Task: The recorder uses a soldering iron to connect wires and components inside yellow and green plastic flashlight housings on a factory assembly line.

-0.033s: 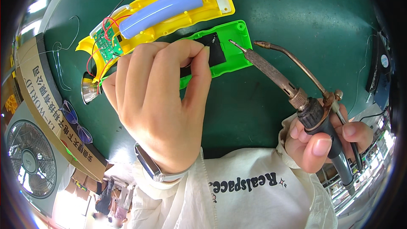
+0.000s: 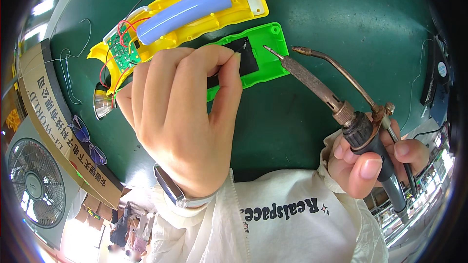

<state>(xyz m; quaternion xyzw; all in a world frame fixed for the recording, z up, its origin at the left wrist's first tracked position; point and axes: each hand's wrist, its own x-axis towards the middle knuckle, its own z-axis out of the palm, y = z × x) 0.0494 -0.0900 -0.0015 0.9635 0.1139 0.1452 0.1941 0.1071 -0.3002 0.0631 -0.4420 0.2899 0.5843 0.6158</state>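
My left hand (image 2: 183,112) is closed in a pinch over the green plastic half-shell (image 2: 273,44). Its thumb and forefinger meet at the edge of a black flat panel (image 2: 248,58) set in that shell; whatever sits between the fingertips is hidden. My right hand (image 2: 363,165) grips a soldering iron (image 2: 312,80) with a curved metal feed tube (image 2: 341,70) clamped to it. The iron's tip hovers by the shell's right part. Above lies a yellow half-shell (image 2: 248,17) holding a blue cylindrical battery (image 2: 185,12), a green circuit board (image 2: 124,51) and red and black wires.
A shiny reflector cup (image 2: 102,103) rests at the yellow shell's left end. Thin wire (image 2: 68,78), a cardboard box (image 2: 63,131), glasses (image 2: 87,139) and a fan (image 2: 36,182) are at the left. A dark object (image 2: 434,75) stands at the right table edge. People (image 2: 124,234) appear lower left.
The yellow shell's right end and my left hand have shifted very slightly left. My right hand and the soldering iron look unmoved.
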